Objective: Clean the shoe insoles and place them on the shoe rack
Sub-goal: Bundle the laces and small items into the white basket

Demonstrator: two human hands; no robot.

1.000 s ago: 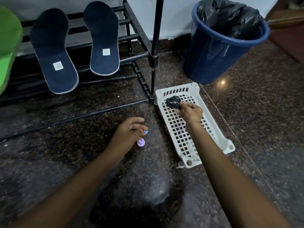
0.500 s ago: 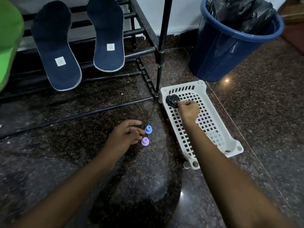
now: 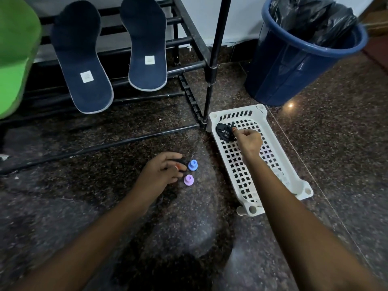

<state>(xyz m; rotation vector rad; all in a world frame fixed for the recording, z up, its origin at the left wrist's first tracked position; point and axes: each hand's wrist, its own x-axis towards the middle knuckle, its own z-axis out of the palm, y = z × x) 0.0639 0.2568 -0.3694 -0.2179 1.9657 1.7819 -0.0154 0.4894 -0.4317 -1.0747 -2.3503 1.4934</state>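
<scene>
The dark speckled granite floor (image 3: 315, 143) carries everything. Against its far edge stands the black metal-tube shoe rack (image 3: 189, 42). The round blue plastic bin with a black liner (image 3: 283, 70) is beside the rack's right end.

The white perforated plastic basket (image 3: 302, 185) lies on the floor with its far left corner against the rack's front right post.

The two navy, white-edged insoles (image 3: 81, 59) already lean on the rack's bars side by side, toes up and heels hanging past the front bar. On that showing, the placing part of the task looks done.

The left hand (image 3: 159, 175) has let go of what it carried a second ago. It now rests low over the floor with its fingers loosely bent and nothing visibly in them. Whether a fingertip touches a cap is unclear.

The right hand (image 3: 249, 140) has stayed at the basket's far left corner. Its fingers are curled and pinch the small crumpled dark cloth (image 3: 223, 132) against the basket's mesh bottom.

The little blue plastic cap (image 3: 192, 164), at the left fingertips a second ago, now stands on the floor. It is just beyond the little purple plastic cap (image 3: 188, 180), close to it but apart. Both are between the left hand and the basket's left wall.

I judge this to be tidying up: the cloth goes into the basket and the caps are set aside.
</scene>
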